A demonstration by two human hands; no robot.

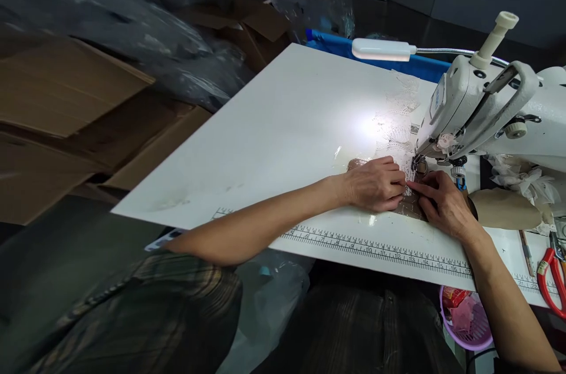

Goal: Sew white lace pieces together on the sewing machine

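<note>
White lace (pixel 401 157) lies in a strip on the table, running back from my hands past the left side of the sewing machine (pixel 481 111). My left hand (pixel 378 185) is closed, its curled fingers at the near end of the lace; its fingertips are partly hidden. From the right, my right hand (pixel 446 204) reaches in just in front of the presser foot (pixel 418 164). Its index finger is stretched out onto the lace edge, close to my left fingers, with the thumb apart. Clear tape and a brown patch show under both hands.
The white table (pixel 283 144) has a printed ruler (pixel 367 249) along its front edge. A lamp (pixel 384 49) lights the lace. Red-handled pliers (pixel 550 279) lie at the right, above a purple basket (pixel 473 333). Cardboard boxes (pixel 66 91) and plastic stand left.
</note>
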